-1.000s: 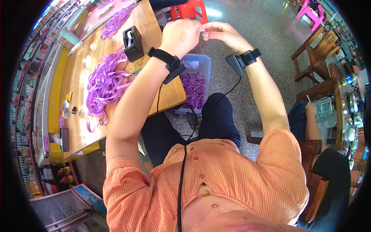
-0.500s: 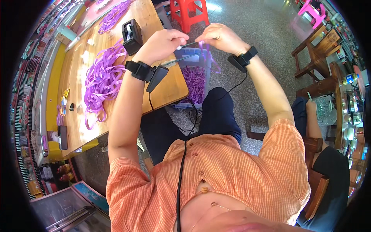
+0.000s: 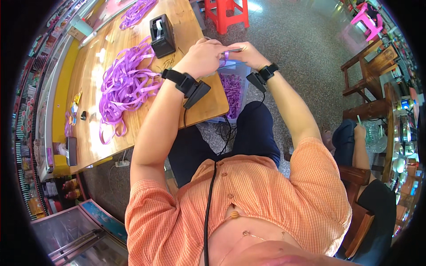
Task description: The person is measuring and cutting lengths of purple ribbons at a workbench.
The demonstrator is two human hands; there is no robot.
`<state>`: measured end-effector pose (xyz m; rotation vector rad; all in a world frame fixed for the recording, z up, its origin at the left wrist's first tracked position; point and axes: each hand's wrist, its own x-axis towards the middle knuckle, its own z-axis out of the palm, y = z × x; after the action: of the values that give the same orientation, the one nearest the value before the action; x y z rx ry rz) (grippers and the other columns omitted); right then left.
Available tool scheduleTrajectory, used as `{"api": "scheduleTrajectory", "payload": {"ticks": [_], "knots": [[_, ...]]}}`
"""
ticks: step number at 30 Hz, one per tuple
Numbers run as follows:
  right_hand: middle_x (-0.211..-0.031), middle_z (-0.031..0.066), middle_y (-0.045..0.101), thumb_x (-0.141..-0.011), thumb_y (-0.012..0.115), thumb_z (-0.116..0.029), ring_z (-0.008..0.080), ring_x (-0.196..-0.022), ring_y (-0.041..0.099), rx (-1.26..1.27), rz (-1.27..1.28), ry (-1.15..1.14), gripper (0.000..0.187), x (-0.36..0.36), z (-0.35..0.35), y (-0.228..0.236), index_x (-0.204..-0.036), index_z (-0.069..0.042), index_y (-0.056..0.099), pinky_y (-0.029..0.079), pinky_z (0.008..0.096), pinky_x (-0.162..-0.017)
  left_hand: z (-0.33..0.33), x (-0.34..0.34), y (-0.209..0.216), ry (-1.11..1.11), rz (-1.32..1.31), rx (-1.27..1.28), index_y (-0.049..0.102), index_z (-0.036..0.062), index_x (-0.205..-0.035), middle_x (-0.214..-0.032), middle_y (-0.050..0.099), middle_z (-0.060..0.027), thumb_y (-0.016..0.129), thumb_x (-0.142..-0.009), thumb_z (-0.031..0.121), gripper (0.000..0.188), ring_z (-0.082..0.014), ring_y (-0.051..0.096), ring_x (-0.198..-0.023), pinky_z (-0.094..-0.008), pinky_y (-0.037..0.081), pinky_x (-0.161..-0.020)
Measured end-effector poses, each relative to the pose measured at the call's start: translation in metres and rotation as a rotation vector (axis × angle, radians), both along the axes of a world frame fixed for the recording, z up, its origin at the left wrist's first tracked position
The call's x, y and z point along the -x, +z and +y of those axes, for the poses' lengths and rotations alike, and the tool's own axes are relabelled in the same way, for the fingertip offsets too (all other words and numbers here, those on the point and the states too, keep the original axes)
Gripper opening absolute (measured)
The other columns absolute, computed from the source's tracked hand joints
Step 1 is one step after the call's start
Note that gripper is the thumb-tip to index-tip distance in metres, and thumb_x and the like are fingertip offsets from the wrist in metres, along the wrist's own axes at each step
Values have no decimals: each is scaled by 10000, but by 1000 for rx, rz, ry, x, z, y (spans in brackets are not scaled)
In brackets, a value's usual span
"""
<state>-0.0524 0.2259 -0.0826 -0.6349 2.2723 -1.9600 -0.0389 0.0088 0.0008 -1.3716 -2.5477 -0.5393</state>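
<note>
Above the table's right end, my left hand and my right hand meet, fingers closed and almost touching. A thin dark rod runs between them, its end at my left fingers. A short loop of purple ribbon hangs from the rod, pinched by my right hand. Just below stretches a thin blue-grey rod; what holds it is hidden. Under my hands stands a clear plastic bin holding many small purple pieces. My fingers cover part of the rod and ribbon.
A heap of purple ribbon lies on the wooden table, beside a black tape dispenser. More ribbon lies farther back. A red stool stands beyond; wooden chairs and a seated person's arm are at right.
My hands have come closer together, the left moving right and slightly down, the right moving down. The ribbon's long hanging loop is now drawn in short between my fingers.
</note>
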Motion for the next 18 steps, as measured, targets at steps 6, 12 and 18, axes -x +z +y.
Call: {"api": "scheduleTrajectory", "payload": {"ticks": [6,12,18], "knots": [[-943,65,722,-936,648,-146,130,-831,679,54,-294,31,191,-37,-17,-72,-1047,-3,708,563,280,-741,-4,0,-5,2,5,-14,679,82,-1165,-1145,663,-133,533,-880,45,322,-328,574,-1122,-404,436,-1014],[-822,107,717,-956,628,-245,182,-672,703,-29,-710,-65,269,-99,-23,-131,-942,16,691,576,307,-568,-3,-3,-4,-2,30,-4,682,76,-1161,-1109,670,-159,529,-873,32,329,-347,589,-1083,-413,458,-984],[-751,92,694,-949,641,-282,165,-579,653,-87,-925,-80,283,-165,-20,-147,-986,-3,665,559,292,-543,1,2,-10,3,78,23,675,77,-1174,-1101,668,-170,527,-872,33,339,-352,595,-1080,-422,467,-965]]}}
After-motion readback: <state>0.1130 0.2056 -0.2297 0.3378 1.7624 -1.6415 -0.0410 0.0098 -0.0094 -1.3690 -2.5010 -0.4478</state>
